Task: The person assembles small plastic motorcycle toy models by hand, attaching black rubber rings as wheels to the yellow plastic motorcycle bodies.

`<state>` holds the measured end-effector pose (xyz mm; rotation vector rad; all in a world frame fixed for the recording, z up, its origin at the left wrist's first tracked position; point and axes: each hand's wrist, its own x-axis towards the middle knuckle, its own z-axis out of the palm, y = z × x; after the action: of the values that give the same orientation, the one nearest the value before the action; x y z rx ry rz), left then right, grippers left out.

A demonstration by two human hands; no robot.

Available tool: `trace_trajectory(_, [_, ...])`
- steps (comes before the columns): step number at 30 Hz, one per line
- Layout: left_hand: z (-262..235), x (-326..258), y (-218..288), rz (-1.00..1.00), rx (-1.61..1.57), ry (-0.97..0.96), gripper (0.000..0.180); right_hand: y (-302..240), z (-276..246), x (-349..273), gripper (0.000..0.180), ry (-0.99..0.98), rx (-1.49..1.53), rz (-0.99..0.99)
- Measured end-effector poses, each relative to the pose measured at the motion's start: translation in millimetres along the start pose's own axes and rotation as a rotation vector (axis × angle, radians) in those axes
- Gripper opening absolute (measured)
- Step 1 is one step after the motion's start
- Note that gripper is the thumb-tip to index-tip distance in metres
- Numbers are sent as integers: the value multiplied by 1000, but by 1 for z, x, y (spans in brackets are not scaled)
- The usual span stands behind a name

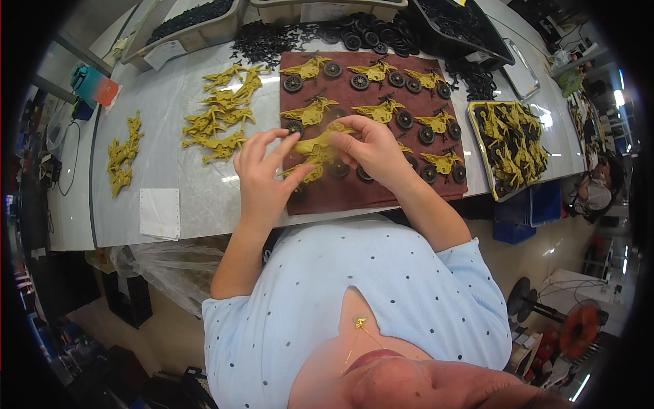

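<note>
My right hand (373, 151) pinches a yellow toy motorcycle body (315, 145) over the brown mat (381, 200); motion smears the body. To its left, my left hand (262, 170) has thumb and forefinger spread around the body's left end, and I see no firm grip. Its forefinger tip comes close to a black toy wheel (294, 127). Under the hands lies another yellow body (304, 173), partly covered. Further yellow bodies with black wheels lie in rows on the mat, such as a toy motorcycle (378, 110) in the middle.
Loose yellow bodies (218, 116) lie left of the mat, beside a white paper sheet (160, 213). Black wheels (368, 31) and small black parts (269, 44) are heaped behind it, before several bins (197, 39). A tray (501, 191) of yellow pieces stands at right.
</note>
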<state>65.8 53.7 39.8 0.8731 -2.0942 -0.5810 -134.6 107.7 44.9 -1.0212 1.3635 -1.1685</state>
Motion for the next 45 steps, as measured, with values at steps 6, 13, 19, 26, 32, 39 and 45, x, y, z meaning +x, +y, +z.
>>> trace_trajectory(6, [12, -19, -4, 94, 196, -169, 48, 15, 10, -9, 31, 83, -262, -110])
trace_trajectory(13, [19, -31, -1, 1, 274, -186, 43, 28, 10, -8, 36, 72, -719, -315])
trace_trajectory(19, [23, -34, -5, -36, 309, -206, 43, 40, 16, -5, 37, 136, -846, -368])
trace_trajectory(26, [23, -34, -4, -59, 315, -241, 42, 45, 17, -4, 36, 150, -841, -406])
trace_trajectory(32, [23, -30, 0, -66, 358, -242, 40, 46, 18, -2, 35, 162, -867, -467])
trace_trajectory(39, [23, -27, 3, -60, 370, -247, 40, 49, 19, -2, 38, 165, -869, -511])
trace_trajectory(45, [21, -24, 8, -61, 370, -293, 40, 45, 19, -4, 39, 155, -897, -496])
